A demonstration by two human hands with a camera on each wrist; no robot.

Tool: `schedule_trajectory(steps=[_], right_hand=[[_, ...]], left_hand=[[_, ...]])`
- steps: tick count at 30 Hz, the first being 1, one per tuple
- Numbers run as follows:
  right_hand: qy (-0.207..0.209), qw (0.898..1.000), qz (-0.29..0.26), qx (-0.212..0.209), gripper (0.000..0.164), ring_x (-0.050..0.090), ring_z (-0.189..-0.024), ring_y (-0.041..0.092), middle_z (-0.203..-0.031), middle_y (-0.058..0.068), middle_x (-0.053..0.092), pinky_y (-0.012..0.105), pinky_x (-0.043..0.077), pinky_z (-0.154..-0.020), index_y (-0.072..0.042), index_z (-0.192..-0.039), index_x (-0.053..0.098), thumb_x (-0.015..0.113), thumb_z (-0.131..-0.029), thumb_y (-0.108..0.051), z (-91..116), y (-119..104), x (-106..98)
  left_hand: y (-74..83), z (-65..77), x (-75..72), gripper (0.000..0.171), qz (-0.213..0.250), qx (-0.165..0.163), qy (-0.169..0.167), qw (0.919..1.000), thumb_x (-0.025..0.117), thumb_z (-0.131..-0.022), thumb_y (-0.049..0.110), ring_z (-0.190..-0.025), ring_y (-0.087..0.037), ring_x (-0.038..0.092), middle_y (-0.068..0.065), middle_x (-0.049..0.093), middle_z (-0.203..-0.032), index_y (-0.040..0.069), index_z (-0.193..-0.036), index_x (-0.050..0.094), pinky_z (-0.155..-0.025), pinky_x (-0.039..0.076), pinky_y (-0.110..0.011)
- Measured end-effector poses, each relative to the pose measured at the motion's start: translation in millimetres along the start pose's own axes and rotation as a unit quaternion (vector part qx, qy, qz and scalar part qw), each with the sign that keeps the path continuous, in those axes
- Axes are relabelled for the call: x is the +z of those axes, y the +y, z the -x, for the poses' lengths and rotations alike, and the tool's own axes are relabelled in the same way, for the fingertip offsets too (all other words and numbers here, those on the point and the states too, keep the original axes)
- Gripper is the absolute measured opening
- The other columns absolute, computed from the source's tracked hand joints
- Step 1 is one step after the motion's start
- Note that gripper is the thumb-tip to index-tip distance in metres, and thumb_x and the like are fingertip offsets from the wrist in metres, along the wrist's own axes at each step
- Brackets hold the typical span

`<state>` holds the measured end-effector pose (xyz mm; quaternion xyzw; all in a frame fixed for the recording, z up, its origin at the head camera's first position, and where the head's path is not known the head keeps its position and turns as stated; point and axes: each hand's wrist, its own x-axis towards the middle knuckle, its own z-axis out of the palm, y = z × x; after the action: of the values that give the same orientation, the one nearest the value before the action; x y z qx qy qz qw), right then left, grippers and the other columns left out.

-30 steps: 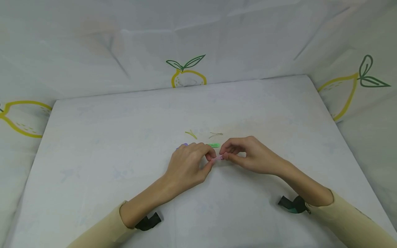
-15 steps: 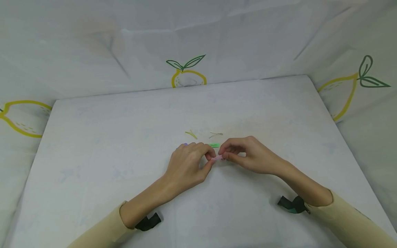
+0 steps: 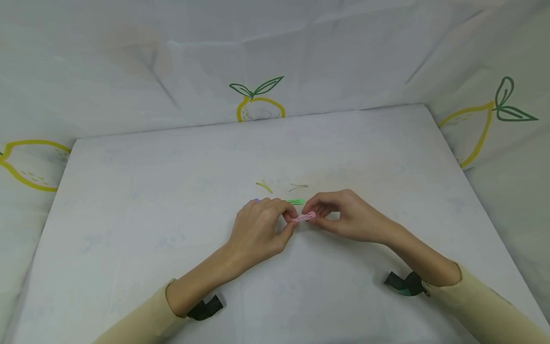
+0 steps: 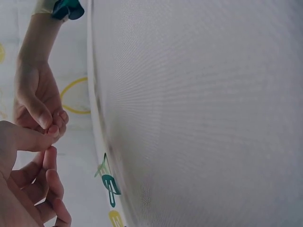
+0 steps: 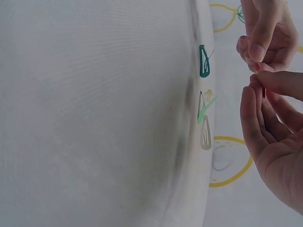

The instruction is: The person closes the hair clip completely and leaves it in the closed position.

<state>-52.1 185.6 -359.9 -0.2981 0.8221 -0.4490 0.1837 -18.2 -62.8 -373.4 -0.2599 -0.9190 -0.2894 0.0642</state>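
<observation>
A pink snap hair clip (image 3: 305, 216) is held up between both hands near the middle of the table. My left hand (image 3: 259, 227) pinches its narrow end between thumb and forefinger. At the rounded end, my right hand (image 3: 352, 217) pinches it, fingers behind and thumb below. In the right wrist view, the fingertips of my right hand (image 5: 279, 127) meet those of the left, and the clip is mostly hidden there. Just beyond the hands lies a green hair clip (image 3: 295, 201). A purple clip (image 3: 256, 200) peeks out from behind the left knuckles.
Farther back on the white-covered table (image 3: 172, 267) lie an open yellow hair clip (image 3: 264, 186) and an open beige one (image 3: 299, 186). White cloth with lemon drawings (image 3: 260, 107) surrounds the table. Dark straps (image 3: 206, 308) hang at both wrists.
The pink clip has turned so its flat slotted face and rounded end now show. The right thumb and fingers have shifted slightly on it; the left hand has stayed in place.
</observation>
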Motion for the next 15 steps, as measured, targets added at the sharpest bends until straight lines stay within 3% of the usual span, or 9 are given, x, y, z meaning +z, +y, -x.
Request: schedule_trajectory(steps=[15], right_hand=[[0.023, 0.999, 0.023, -0.011, 0.019, 0.072, -0.086, 0.004, -0.095, -0.007, 0.079, 0.024, 0.062, -0.083, -0.013, -0.110, 0.079, 0.081, -0.094, -0.002, 0.6, 4.5, 1.1]], left_hand=[[-2.6, 1.3, 1.2, 0.007, 0.005, -0.012, 0.006, 0.9999, 0.083, -0.089, 0.018, -0.064, -0.005, 0.050, 0.013, 0.073, -0.078, 0.023, -0.092, 0.079, -0.068, 0.045, -0.026]])
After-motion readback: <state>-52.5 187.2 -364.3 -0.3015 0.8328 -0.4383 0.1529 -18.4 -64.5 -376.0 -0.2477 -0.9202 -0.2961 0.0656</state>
